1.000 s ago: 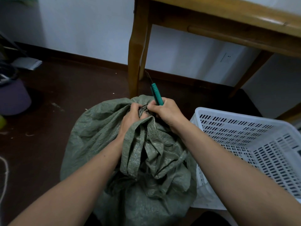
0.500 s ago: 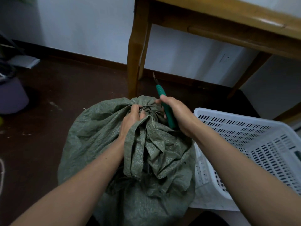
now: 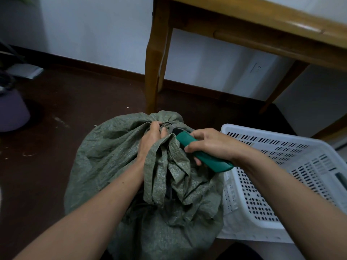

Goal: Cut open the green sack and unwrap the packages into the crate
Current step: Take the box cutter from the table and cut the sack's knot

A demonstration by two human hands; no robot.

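Left hand (image 3: 152, 139): clamped on the gathered neck of the green sack (image 3: 112, 156), with the fingers curled round the bunched fabric.
Right hand (image 3: 212, 145): wrapped round the green handle of the utility knife (image 3: 202, 156), with fingers and thumb closed on it.
Hand spacing: close together, with only the front part of the knife between them.
Utility knife: the handle runs diagonally from under the right wrist towards the left hand. The blade end sits at the cord (image 3: 166, 123) just beside the left fingertips. Contact between blade and cord cannot be determined.
Green sack: stands on the floor (image 3: 75, 109) directly below both hands, between the forearms. It is bulging and its mouth is tied shut. Loose folds hang from the neck towards the person. The contents are hidden by the fabric.
Crate (image 3: 281, 166): white perforated plastic, to the right of the right hand and under the right forearm, with its near wall against the side of the sack.
Beyond the hands: a wooden leg (image 3: 154, 62) stands on the floor in front of a pale wall with a socket (image 3: 256, 68).
Far left of the left hand: a purple container (image 3: 11, 113) stands on the floor, well apart from the sack.
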